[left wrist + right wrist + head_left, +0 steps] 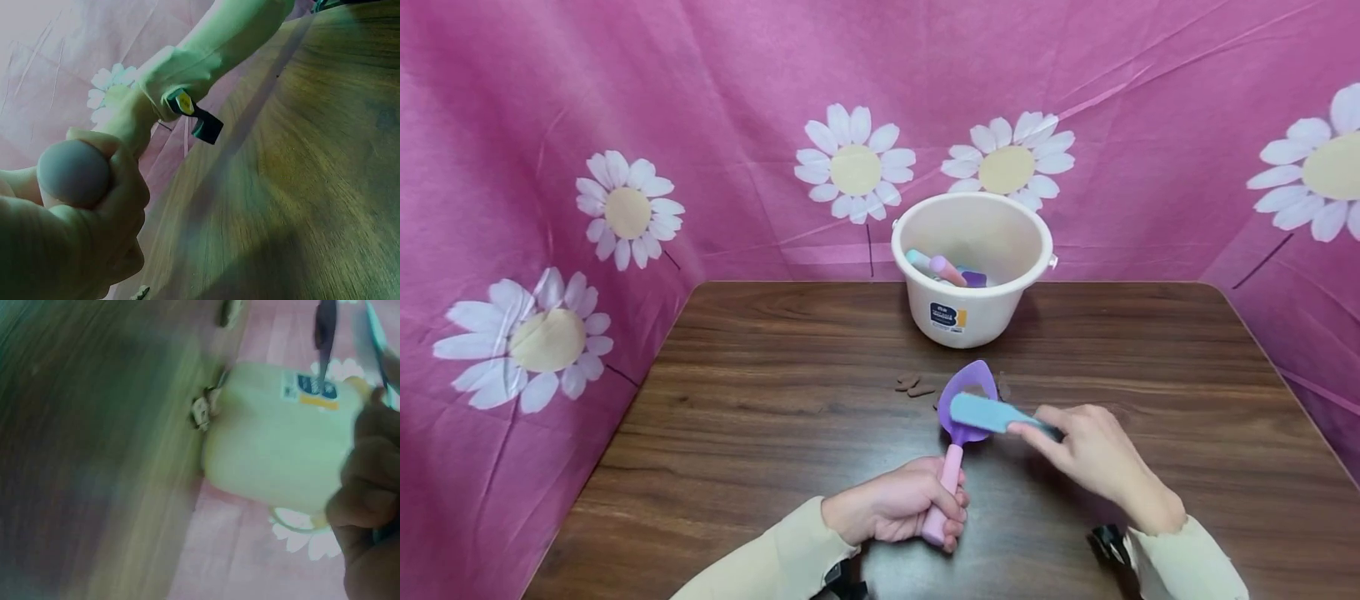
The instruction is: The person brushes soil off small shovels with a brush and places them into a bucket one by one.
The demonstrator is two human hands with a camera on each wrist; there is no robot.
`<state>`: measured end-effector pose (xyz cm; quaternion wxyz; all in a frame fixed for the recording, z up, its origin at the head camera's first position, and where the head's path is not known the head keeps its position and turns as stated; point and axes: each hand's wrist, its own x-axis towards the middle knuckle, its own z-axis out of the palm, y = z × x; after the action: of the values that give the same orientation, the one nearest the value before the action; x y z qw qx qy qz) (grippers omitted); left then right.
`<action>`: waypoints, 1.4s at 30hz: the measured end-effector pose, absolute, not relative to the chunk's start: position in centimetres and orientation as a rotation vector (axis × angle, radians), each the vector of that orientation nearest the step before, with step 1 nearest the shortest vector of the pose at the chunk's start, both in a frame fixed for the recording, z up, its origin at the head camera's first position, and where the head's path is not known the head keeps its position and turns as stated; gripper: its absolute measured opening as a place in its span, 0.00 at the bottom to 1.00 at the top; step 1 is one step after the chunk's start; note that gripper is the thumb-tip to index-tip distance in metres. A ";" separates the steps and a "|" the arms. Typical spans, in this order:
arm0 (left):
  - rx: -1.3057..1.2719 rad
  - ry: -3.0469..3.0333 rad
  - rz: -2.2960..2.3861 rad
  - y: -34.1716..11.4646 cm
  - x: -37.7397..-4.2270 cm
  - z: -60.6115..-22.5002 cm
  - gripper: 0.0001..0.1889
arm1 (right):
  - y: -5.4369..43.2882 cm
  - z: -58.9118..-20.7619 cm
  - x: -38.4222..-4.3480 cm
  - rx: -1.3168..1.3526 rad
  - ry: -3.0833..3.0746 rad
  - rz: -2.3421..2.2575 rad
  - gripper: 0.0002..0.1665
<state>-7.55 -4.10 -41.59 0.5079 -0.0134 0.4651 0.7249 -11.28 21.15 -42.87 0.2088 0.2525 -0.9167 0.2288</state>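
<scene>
My left hand (917,504) grips the pink handle of a purple toy shovel (957,385), its pointed scoop facing away from me. In the left wrist view the rounded handle end (74,173) sticks out of the curled fingers. My right hand (1093,454) holds a light blue flat-bladed tool (981,412) between thumb and fingers, its blade across the scoop. Brown matter shows in the scoop, partly hidden by that blade. Several small brown pieces (917,387) lie on the table left of the scoop. The right wrist view is blurred.
Behind the shovel stands a white bucket (955,321) holding several tools with turquoise and pink handles (947,270). The brown wooden table (760,400) ends at a pink cloth (737,100) with white flowers, hanging behind and along the sides.
</scene>
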 end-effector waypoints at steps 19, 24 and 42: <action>-0.019 1.146 1.715 -4.2 -7.1 -42.2 0.21 | 21.6 -44.0 -12.0 0.678 -2.397 0.541 0.26; -0.003 1.098 1.676 -4.3 -6.9 -42.3 0.20 | 22.3 -44.1 -12.5 0.593 -2.411 0.537 0.25; -0.061 1.112 1.714 -4.1 -6.5 -42.9 0.21 | 20.5 -43.0 -10.7 0.768 -2.603 0.612 0.23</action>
<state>-6.52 -4.06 -42.93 0.5216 -0.0255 0.4641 0.7155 -10.68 20.54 -42.95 0.1788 0.2716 -0.9206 0.2163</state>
